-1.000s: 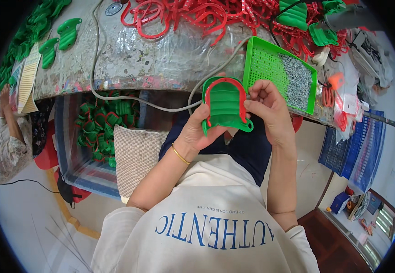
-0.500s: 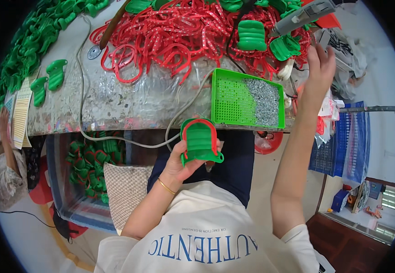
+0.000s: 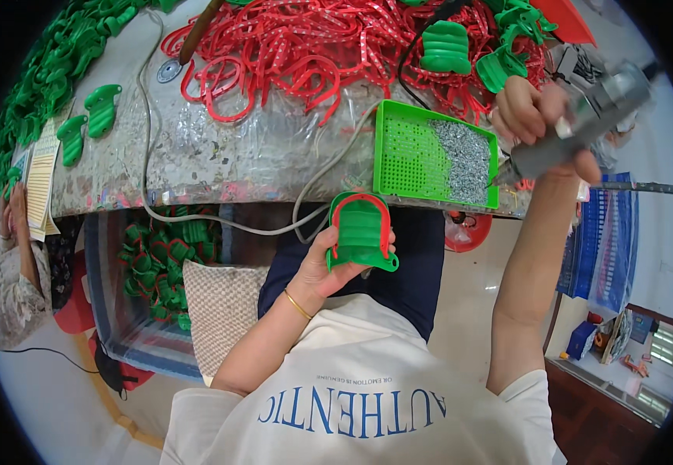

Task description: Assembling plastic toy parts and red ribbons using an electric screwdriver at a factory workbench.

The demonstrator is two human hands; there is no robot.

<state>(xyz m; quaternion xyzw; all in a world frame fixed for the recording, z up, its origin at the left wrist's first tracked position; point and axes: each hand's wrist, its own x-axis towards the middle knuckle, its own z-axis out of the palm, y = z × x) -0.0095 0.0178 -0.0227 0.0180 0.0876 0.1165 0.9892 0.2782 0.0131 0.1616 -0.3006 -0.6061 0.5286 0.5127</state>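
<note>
My left hand is closed on a ridged green plastic shell, held upright over my lap. A red curved strap runs around the shell's rim, its ends by the lower corners. At the right, my right hand grips a grey electric screwdriver, slightly blurred. Its tip points down beside the right edge of a shallow green tray. Small silvery screws are heaped in the tray's right half. Whether a screw sits on the tip is too small to tell.
Red straps pile across the table, with green shells on and beside them. A grey cable loops over the table edge. Below left, a bin holds green-and-red pieces. Another person's hand works at far left.
My right hand, open and reaching toward the hanging screwdriver before, now holds it and has brought it down near the tray. The left hand keeps the shell; the whole view has shifted slightly.
</note>
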